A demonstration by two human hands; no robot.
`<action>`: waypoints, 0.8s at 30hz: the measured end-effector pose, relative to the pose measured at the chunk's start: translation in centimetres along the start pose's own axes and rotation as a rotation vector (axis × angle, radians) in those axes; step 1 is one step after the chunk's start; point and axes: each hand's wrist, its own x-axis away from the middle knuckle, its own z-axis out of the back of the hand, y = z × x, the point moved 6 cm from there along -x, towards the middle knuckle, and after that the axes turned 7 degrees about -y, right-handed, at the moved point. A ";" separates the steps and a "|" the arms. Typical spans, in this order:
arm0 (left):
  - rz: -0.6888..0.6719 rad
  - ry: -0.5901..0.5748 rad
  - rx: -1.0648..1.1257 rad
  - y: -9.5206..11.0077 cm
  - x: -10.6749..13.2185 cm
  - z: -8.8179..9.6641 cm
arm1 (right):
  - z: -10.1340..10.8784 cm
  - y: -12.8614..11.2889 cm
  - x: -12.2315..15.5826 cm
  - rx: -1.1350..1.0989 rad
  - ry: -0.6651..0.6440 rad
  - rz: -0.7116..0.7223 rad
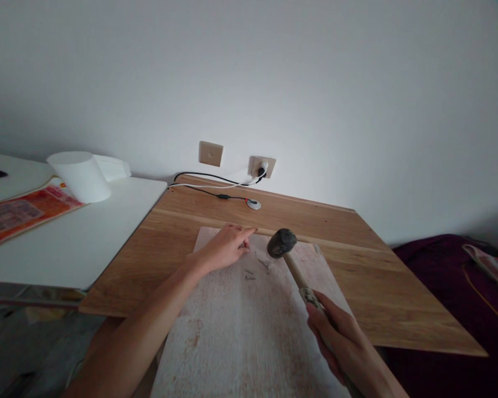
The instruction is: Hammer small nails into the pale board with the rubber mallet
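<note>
My right hand is wrapped round the wooden handle of a rubber mallet, whose dark head is held over the far part of a pale, worn board. Over the same board, near its far edge, is my left hand. Its index finger points to the right and the thumb sits apart below, with nothing visible between them; the other fingers are partly hidden. Several small nails lie loose on the board between my left hand and the mallet head.
The board rests on a wooden tabletop against a white wall. Cables run from a wall socket across its back. At left, a white table bears a white paper roll and a red printed sheet. Dark purple cloth lies right.
</note>
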 end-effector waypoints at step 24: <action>0.055 0.006 -0.005 0.0 0.2 0.4 | 0.1 -1.1 0.3 -0.006 0.043 -0.025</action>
